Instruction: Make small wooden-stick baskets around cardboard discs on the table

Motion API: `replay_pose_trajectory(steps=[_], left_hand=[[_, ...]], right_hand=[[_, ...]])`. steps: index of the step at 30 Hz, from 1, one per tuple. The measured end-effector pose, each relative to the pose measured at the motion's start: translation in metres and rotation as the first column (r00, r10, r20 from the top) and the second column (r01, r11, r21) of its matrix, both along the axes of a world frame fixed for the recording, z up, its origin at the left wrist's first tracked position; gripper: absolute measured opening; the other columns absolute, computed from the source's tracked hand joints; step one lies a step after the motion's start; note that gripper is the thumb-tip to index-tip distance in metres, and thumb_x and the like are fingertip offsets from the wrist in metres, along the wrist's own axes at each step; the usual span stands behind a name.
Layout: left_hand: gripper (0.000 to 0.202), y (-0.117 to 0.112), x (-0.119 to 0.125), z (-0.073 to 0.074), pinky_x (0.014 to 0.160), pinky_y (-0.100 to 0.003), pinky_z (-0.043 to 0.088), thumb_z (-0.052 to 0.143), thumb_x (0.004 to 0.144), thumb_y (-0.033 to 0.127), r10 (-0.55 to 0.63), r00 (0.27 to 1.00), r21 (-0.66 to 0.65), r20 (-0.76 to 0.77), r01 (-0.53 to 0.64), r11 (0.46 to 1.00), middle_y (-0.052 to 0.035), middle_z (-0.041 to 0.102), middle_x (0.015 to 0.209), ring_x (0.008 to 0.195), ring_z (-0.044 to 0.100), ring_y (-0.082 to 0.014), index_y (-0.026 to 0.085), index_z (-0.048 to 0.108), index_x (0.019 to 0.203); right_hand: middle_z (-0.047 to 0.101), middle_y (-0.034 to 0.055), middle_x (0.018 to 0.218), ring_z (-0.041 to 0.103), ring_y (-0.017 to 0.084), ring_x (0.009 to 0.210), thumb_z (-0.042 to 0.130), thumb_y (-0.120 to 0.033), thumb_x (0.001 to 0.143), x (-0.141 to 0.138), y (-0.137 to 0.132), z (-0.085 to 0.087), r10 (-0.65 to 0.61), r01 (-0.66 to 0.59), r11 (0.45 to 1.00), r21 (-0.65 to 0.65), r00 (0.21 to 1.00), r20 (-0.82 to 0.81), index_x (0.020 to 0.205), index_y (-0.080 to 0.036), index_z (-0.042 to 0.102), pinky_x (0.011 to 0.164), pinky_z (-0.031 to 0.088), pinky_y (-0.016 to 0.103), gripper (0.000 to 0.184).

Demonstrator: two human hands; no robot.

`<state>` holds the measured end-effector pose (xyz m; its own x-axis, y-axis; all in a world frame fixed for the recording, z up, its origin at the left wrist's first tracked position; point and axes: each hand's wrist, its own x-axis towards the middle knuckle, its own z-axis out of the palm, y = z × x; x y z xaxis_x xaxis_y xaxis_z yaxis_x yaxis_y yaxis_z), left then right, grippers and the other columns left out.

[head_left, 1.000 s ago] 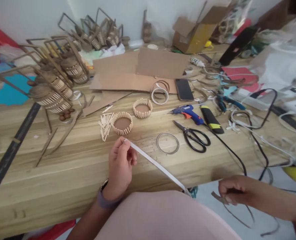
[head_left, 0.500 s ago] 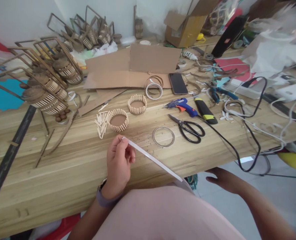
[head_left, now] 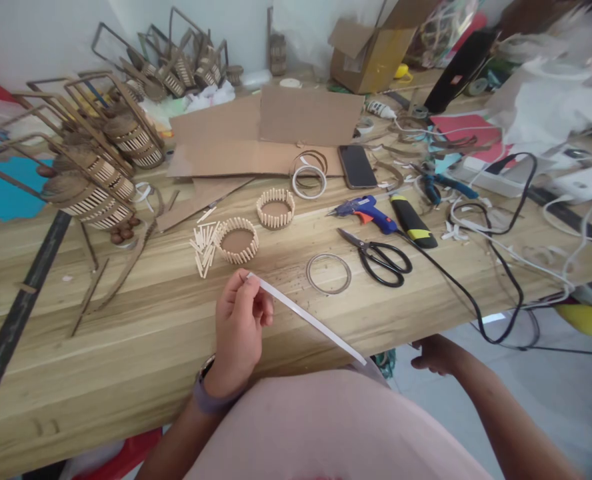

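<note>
My left hand (head_left: 239, 327), with a band on its wrist, pinches one end of a narrow white strip (head_left: 306, 319) between thumb and fingers. The strip slants down to the right, its far end by my clothing at the table edge. Beyond the table's front edge, my right hand (head_left: 440, 354) hangs over the floor with thumb and fingers apart, nothing visible in it. Just ahead of my left hand stands a round ring of short wooden sticks (head_left: 236, 241) on a cardboard base. A similar stick ring (head_left: 275, 209) sits behind it. Loose sticks (head_left: 205, 248) lie to the left.
A thin hoop (head_left: 329, 274), black-handled scissors (head_left: 379, 257), a blue glue gun (head_left: 363, 211) and a yellow-black cutter (head_left: 412, 222) lie to the right. Behind are a phone (head_left: 357, 167), a tape roll (head_left: 309, 182) and cardboard (head_left: 221, 157). Small lantern-like baskets (head_left: 93, 197) stand left; cables (head_left: 469, 303) trail right.
My right hand's fingers have curled in slightly, and its forearm has shifted left. The left hand keeps its pinch on the strip, almost unmoved.
</note>
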<state>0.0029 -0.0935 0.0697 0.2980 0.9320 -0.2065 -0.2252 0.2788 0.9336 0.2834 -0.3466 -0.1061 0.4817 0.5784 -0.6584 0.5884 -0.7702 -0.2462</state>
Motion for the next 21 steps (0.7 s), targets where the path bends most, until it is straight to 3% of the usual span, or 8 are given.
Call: replay_pose_trajectory(steps=[3, 6, 13, 15, 17, 19, 21], left_hand=[[0.028, 0.000, 0.001, 0.000, 0.034, -0.014, 0.032, 0.066, 0.076, 0.032, -0.002, 1.000, -0.001, -0.003, 0.002, 1.000, 0.0078, 0.045, 0.045, 0.038, 0.040, -0.0058, 0.021, 0.045, 0.061], [0.027, 0.000, 0.000, 0.000, 0.035, -0.014, 0.032, 0.065, 0.078, 0.031, -0.014, 1.000, -0.004, -0.003, 0.014, 1.000, 0.0077, 0.046, 0.046, 0.038, 0.041, -0.0059, 0.021, 0.045, 0.062], [0.027, 0.003, -0.003, -0.004, 0.036, -0.014, 0.032, 0.065, 0.080, 0.034, -0.039, 0.999, -0.006, -0.004, 0.039, 0.999, 0.0075, 0.047, 0.046, 0.040, 0.041, -0.0066, 0.021, 0.046, 0.065], [0.028, 0.005, -0.003, -0.006, 0.037, -0.014, 0.033, 0.066, 0.080, 0.036, -0.048, 0.999, -0.018, -0.002, 0.048, 0.999, 0.0073, 0.048, 0.047, 0.040, 0.042, -0.0066, 0.021, 0.047, 0.066], [0.030, 0.007, -0.003, -0.007, 0.038, -0.014, 0.033, 0.065, 0.081, 0.038, -0.068, 0.998, -0.031, -0.005, 0.068, 0.997, 0.0071, 0.048, 0.048, 0.041, 0.042, -0.0066, 0.020, 0.047, 0.065], [0.032, 0.008, -0.004, -0.007, 0.039, -0.015, 0.033, 0.064, 0.082, 0.039, -0.097, 0.995, -0.041, -0.013, 0.096, 0.995, 0.0070, 0.049, 0.048, 0.041, 0.042, -0.0063, 0.020, 0.046, 0.065], [0.032, 0.008, -0.004, -0.007, 0.040, -0.015, 0.033, 0.062, 0.084, 0.039, -0.126, 0.992, -0.046, -0.017, 0.125, 0.991, 0.0068, 0.050, 0.049, 0.042, 0.042, -0.0061, 0.020, 0.046, 0.064]], right_hand=[[0.065, 0.0077, 0.116, 0.066, 0.019, 0.095, 0.061, -0.034, 0.095, -0.005, 0.009, 0.002, -0.070, 0.051, 0.956, -0.288, 0.996, -0.057, 0.120, -0.016, 0.060, 0.079, 0.057, 0.039, 0.032], [0.063, 0.0084, 0.121, 0.065, 0.021, 0.101, 0.061, -0.035, 0.094, -0.008, 0.016, 0.008, -0.099, 0.067, 0.915, -0.397, 0.993, -0.060, 0.122, -0.017, 0.060, 0.084, 0.056, 0.041, 0.033], [0.064, 0.0072, 0.116, 0.066, 0.020, 0.096, 0.061, -0.035, 0.095, -0.017, 0.030, 0.020, -0.114, 0.066, 0.877, -0.476, 0.991, -0.073, 0.120, -0.017, 0.060, 0.080, 0.057, 0.039, 0.032], [0.067, 0.0042, 0.102, 0.066, 0.015, 0.081, 0.059, -0.036, 0.096, -0.024, 0.034, 0.028, -0.108, 0.058, 0.880, -0.472, 0.991, -0.079, 0.113, -0.015, 0.062, 0.071, 0.057, 0.033, 0.027], [0.066, -0.0002, 0.075, 0.060, 0.010, 0.057, 0.052, -0.033, 0.099, -0.031, 0.037, 0.040, -0.083, 0.028, 0.895, -0.445, 0.991, -0.105, 0.094, -0.013, 0.064, 0.057, 0.052, 0.025, 0.024], [0.055, -0.0025, 0.049, 0.048, 0.008, 0.038, 0.043, -0.027, 0.100, -0.040, 0.037, 0.059, -0.048, -0.020, 0.916, -0.400, 0.986, -0.160, 0.071, -0.014, 0.059, 0.045, 0.042, 0.023, 0.036], [0.052, -0.0013, 0.042, 0.043, 0.008, 0.032, 0.042, -0.028, 0.097, -0.048, 0.033, 0.083, -0.013, -0.069, 0.939, -0.336, 0.972, -0.235, 0.060, -0.018, 0.053, 0.039, 0.035, 0.022, 0.040]])
